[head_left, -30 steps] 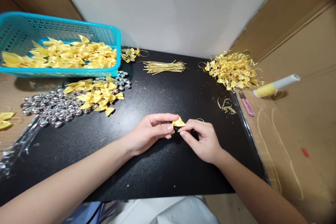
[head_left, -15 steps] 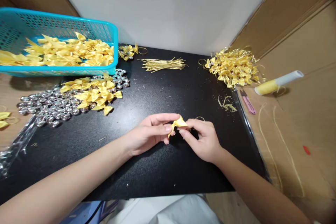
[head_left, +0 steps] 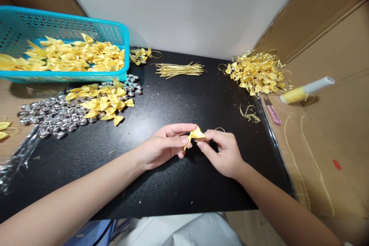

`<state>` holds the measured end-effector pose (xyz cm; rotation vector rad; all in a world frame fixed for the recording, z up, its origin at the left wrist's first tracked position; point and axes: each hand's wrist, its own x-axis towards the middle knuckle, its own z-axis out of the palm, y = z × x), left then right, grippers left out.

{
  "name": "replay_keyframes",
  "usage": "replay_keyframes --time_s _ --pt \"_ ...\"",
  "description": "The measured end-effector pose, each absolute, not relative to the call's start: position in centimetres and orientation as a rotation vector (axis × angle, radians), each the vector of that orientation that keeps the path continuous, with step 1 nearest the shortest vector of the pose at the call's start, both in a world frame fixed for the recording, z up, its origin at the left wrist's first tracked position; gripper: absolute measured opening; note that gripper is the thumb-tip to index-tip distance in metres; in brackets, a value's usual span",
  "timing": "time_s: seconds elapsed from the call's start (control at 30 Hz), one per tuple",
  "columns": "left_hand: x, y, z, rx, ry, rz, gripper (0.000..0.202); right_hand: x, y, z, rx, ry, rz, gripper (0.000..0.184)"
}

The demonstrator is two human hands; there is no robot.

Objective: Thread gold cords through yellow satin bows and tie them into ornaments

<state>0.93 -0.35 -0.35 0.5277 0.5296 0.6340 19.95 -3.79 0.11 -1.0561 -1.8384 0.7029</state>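
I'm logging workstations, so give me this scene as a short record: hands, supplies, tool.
Left hand: pinching a yellow bow
Right hand: fingers drawn together at that bow's edge
Blue basket: holds more yellow bows
Near basket: silver beads, some under loose bows
Far middle: bundle of gold cords
Far right: heap of gold-corded bows
Tool: pink-handled snips

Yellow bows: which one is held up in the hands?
The bow pinched in the left hand, beside the right hand. It alone is held; the other bows lie in the blue basket or elsewhere around the workspace.
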Motion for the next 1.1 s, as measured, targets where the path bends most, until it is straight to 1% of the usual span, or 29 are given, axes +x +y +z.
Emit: replay_keyframes --time_s 0.47,1.1 --pt "1.38 -0.36 -0.33 0.562 0.557 0.602 0.029 19.58 -3.91 -0.07 -1.063 -1.828 0.749 0.012" --pt "1.06 -0.29 -0.38 0.548 0.553 0.625 0.028 19.72 -3.84 -0.01 -1.072 -1.831 0.713 0.011"
